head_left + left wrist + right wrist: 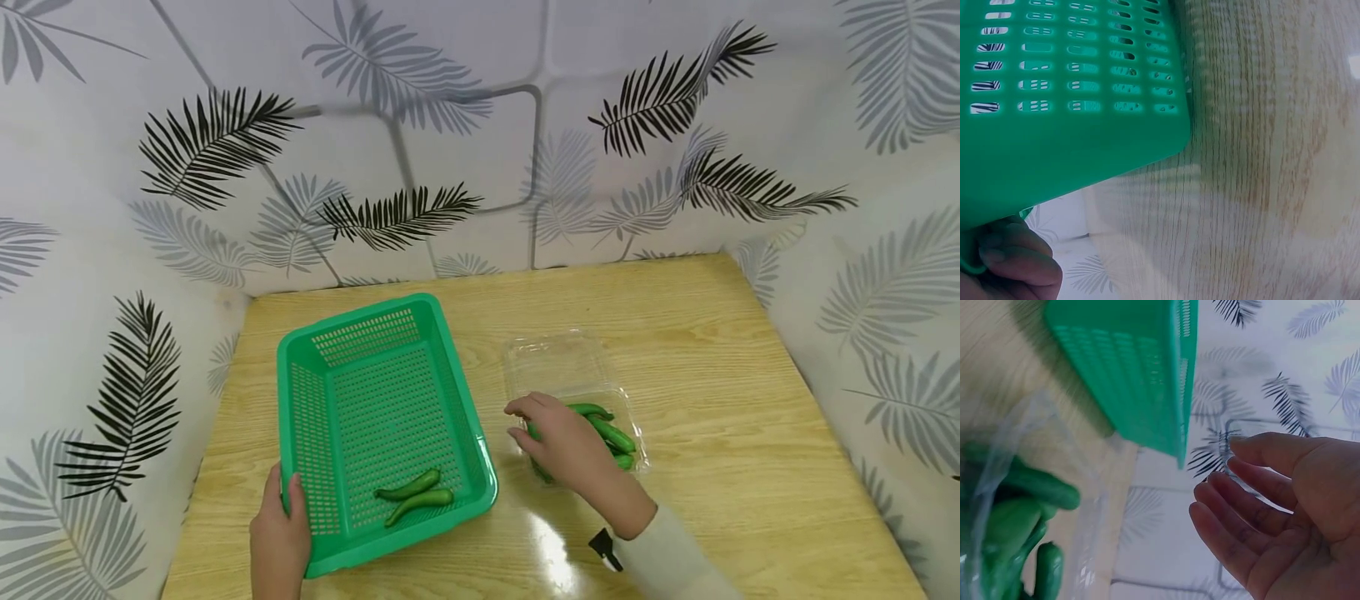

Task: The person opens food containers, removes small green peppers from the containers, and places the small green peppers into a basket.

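Note:
A green plastic basket (390,425) with perforated walls stands on the left of the table, with two green chili peppers (417,502) near its front right corner. My left hand (281,527) grips the basket's left rim; in the left wrist view the curled fingers (1022,259) show below the basket wall (1072,147). Over a clear plastic box (637,433) holding several green chili peppers (611,433) is my right hand (558,437). In the right wrist view its fingers (1235,519) are loosely bent with nothing between them, apart from the peppers (1013,522).
The box's clear lid (558,364) lies folded back behind it. Under everything is a wood-grain table (712,358), bordered at the back and sides by a leaf-patterned covering (465,167). A small black tag (602,546) hangs by the right sleeve (667,554).

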Tool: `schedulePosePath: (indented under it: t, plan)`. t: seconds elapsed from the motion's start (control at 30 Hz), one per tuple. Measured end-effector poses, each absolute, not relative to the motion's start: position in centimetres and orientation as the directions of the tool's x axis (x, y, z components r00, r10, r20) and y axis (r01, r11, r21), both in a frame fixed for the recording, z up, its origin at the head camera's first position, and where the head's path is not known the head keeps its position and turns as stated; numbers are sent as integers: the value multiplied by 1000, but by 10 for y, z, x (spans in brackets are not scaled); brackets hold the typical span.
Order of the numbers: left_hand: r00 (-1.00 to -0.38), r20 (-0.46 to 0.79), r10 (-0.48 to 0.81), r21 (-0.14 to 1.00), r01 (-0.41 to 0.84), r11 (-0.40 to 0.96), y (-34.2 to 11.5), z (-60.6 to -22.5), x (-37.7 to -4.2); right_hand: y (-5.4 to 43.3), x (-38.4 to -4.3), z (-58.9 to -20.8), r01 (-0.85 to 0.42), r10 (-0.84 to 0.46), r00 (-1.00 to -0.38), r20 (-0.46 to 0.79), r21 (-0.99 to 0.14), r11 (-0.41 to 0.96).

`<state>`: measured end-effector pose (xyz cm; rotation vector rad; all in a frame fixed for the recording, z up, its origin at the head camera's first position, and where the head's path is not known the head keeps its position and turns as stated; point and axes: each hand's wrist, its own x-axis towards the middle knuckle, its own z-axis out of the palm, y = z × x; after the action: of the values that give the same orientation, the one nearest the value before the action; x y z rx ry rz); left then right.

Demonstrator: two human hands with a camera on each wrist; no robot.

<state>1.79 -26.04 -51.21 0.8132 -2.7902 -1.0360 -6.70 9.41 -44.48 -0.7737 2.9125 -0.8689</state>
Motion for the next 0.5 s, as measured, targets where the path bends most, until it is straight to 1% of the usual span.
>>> schedulePosePath:
  t: [0.2, 0.43, 0.5]
  plan:
    - [-862, -116, -493, 624, -449, 639, -261, -512, 18, 114, -65, -467, -351, -379, -924, 55, -521, 778]
    - [-863, -127, -489, 626, -452, 635, -261, -511, 19, 130, -57, -493, -314, -348, -937, 5, -444, 839]
    - [-862, -130, -489, 626, -454, 634, -262, -511, 19, 132, -54, -498, -299, -337, -942, -8, -436, 849]
